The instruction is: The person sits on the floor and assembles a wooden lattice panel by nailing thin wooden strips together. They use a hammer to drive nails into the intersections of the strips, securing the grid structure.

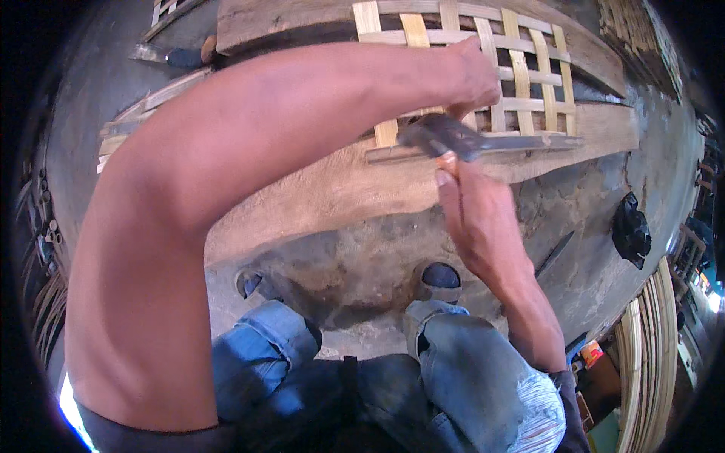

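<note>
A woven lattice of flat pale wooden strips [519, 74] lies across two thick wooden planks. My left hand [472, 79] reaches over it with its fingers curled down among the strips; whatever they pinch is hidden. Just below it, my right hand [483, 215] grips a hammer [445, 140] by its orange-brown handle. The dark hammer head, blurred by motion, is over the lattice's near edge, close to my left fingers. A narrow greyish batten [544, 143] runs along that edge on the near plank [302, 198].
At the far left another hammer [185, 57] with a dark handle lies beside more wooden strips [121, 136]. On the floor to the right are a blade-like tool [555, 253] and a black plastic bag [631, 230]. Bundled long strips [649, 355] stand at the lower right.
</note>
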Tool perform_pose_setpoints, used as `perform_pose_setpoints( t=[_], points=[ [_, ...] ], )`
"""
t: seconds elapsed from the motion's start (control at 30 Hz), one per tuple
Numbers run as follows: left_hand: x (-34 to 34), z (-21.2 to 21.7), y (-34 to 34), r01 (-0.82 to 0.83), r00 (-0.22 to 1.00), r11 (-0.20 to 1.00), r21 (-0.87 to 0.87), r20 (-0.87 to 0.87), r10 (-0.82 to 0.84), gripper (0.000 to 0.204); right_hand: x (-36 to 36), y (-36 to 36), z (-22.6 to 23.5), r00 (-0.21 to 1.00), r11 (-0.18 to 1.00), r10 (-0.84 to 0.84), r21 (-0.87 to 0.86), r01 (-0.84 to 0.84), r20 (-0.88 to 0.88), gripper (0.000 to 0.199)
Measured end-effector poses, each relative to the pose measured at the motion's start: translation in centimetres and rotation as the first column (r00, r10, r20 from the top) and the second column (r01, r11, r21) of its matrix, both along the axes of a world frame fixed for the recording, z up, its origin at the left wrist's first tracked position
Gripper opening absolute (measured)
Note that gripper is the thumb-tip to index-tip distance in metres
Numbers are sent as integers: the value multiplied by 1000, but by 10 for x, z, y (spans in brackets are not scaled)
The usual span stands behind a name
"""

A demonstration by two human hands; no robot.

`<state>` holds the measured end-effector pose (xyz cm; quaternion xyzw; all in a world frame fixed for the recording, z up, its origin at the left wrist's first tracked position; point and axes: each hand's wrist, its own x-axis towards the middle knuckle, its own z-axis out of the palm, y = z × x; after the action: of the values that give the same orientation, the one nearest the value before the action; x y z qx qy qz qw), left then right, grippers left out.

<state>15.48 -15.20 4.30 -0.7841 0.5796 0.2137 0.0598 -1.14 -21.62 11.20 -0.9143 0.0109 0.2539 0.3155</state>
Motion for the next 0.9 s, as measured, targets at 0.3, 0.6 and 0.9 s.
perform_pose_setpoints(
  t=[0.3,0.6,0.9],
  points=[
    [-5,8,2,4,998,999,-46,-56,-6,60,-10,-57,-65,818,943,-321,85,321,478,19],
    [-23,-10,92,-447,885,527,-723,-273,377,26,-6,-92,-116,742,851,-517,352,391,426,18],
    [-225,-13,83,-619,785,502,-604,-504,361,19,-10,-114,-36,828,902,-418,282,327,375,20]
  ],
)
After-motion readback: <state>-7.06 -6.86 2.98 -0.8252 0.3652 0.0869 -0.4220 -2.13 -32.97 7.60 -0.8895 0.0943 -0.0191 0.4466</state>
